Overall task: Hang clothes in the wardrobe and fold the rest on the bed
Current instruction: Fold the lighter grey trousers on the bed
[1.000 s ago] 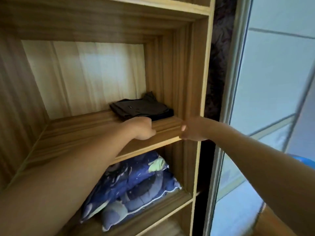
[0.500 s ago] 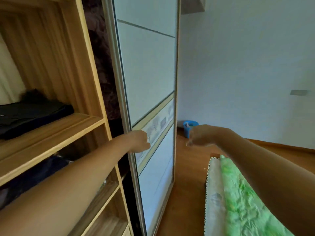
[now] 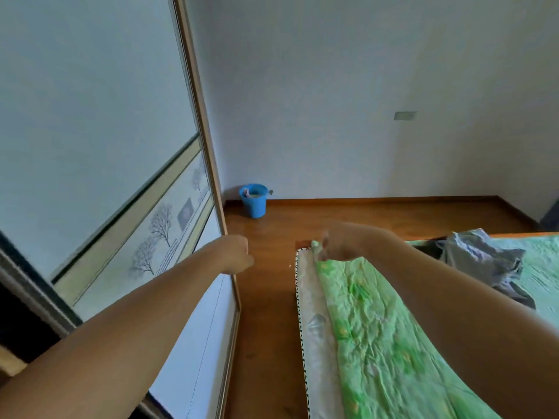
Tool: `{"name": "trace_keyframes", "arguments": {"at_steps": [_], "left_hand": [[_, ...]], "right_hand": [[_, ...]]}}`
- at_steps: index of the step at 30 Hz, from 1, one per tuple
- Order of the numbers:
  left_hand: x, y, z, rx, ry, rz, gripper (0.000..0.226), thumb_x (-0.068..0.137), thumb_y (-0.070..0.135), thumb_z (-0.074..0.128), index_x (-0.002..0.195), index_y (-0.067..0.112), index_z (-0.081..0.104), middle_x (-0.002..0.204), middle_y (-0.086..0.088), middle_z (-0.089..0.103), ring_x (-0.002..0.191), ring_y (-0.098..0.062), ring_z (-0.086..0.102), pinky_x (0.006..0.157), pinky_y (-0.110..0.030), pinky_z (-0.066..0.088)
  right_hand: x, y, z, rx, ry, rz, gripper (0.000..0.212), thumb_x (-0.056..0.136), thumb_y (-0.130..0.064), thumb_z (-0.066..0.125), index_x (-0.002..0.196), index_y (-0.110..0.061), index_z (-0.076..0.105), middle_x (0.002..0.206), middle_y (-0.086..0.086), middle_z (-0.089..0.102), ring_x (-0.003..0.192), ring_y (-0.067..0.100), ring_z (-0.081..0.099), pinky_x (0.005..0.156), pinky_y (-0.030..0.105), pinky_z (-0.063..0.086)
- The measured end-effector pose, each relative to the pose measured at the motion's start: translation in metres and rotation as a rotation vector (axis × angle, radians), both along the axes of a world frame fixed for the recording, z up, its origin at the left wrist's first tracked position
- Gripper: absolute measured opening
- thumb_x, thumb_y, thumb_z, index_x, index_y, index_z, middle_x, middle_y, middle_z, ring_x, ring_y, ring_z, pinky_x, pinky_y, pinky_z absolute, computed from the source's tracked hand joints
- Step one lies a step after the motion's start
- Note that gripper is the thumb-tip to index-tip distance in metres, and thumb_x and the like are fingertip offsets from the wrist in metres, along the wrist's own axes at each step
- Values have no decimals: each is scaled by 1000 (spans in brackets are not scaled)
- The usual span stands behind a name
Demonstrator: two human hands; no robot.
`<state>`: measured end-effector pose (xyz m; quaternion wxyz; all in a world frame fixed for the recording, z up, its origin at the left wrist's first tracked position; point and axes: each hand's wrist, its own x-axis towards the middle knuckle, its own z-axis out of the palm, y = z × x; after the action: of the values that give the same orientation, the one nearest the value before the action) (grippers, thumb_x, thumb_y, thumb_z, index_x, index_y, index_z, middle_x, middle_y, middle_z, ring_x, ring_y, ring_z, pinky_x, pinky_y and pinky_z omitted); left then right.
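Both your arms are bare from the hands down to the bottom edge of the view. Your left forearm (image 3: pixel 136 313), left of the bed (image 3: pixel 378 343), is smooth and narrows to the wrist. Your left hand (image 3: pixel 237 254) shows a rounded back. Your right forearm (image 3: pixel 453 297), above the bed, is just as bare. Your right hand (image 3: pixel 338 243), over the bed's far corner, is blurred, so its finer details cannot be told.

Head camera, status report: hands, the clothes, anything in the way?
Left hand fisted, empty; right hand blurred, grip unclear, above the bed corner. Crumpled clothes on the bed, untouched. Nothing visible between right hand and clothes.
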<state>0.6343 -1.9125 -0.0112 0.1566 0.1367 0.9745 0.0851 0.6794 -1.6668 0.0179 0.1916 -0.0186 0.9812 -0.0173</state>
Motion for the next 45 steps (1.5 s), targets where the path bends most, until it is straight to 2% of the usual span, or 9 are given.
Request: {"name": "trace_keyframes", "arguments": {"at_steps": [10,15,18,21,24,26,31,40,45], "left_hand": [[-204,76,-17,-66,6,-52,13,96,30,51,105,22,55,102,-1,60,96,-20,59,88,-39,52],[-292,101,-28,-103,-49,-106,19,98,31,49,110,20,58,105,-1,61,97,-19,58,91,-39,51],[-348,117,-36,-106,-71,-134,19,98,32,49,108,20,59,103,-1,61,95,-19,59,89,-40,52],[-408,134,-43,-120,-67,-174,20,98,32,50,110,19,59,102,-1,60,93,-19,59,84,-36,52],[-469,154,-50,-139,-57,-226,20,99,31,50,111,18,60,96,-1,60,86,-17,58,70,-31,46],[-506,172,-55,-139,-55,-253,20,100,31,51,110,16,61,95,-3,62,85,-18,60,67,-30,46],[-575,229,-67,-157,-87,-359,31,102,34,51,123,14,59,115,-6,62,102,-23,61,88,-36,52],[-700,328,-98,-155,-82,-506,25,101,36,51,115,18,62,105,-1,63,92,-20,62,72,-32,49],[-779,367,-104,-148,-95,-512,22,97,36,53,112,23,61,103,1,62,90,-18,61,78,-35,55]], "right_hand": [[-205,58,-27,-42,-60,-92,50,100,-47,53,135,-12,58,135,8,60,119,28,57,96,38,47],[-293,83,-39,-17,-81,-125,57,99,-49,53,145,-16,51,145,8,54,129,30,53,104,41,46],[-346,98,-49,-2,-127,-166,56,99,-49,53,144,-15,52,142,8,56,126,30,55,104,41,47],[-400,113,-61,-17,-128,-229,56,96,-49,55,139,-13,57,136,8,61,120,30,59,101,44,51],[-446,130,-67,-31,-65,-287,49,93,-46,57,131,-16,60,129,7,63,114,30,60,94,41,52],[-470,143,-70,-28,-49,-312,51,94,-46,56,136,-17,58,134,6,60,119,30,58,96,42,51],[-516,182,-80,-59,-61,-397,51,96,-44,56,139,-16,55,138,6,58,123,29,55,100,42,49],[-616,267,-110,-110,-6,-538,44,96,-43,59,132,-17,59,128,4,63,114,25,59,89,37,51],[-681,312,-125,-127,-46,-594,46,94,-45,59,132,-19,58,128,5,64,111,26,60,92,43,54]]}}
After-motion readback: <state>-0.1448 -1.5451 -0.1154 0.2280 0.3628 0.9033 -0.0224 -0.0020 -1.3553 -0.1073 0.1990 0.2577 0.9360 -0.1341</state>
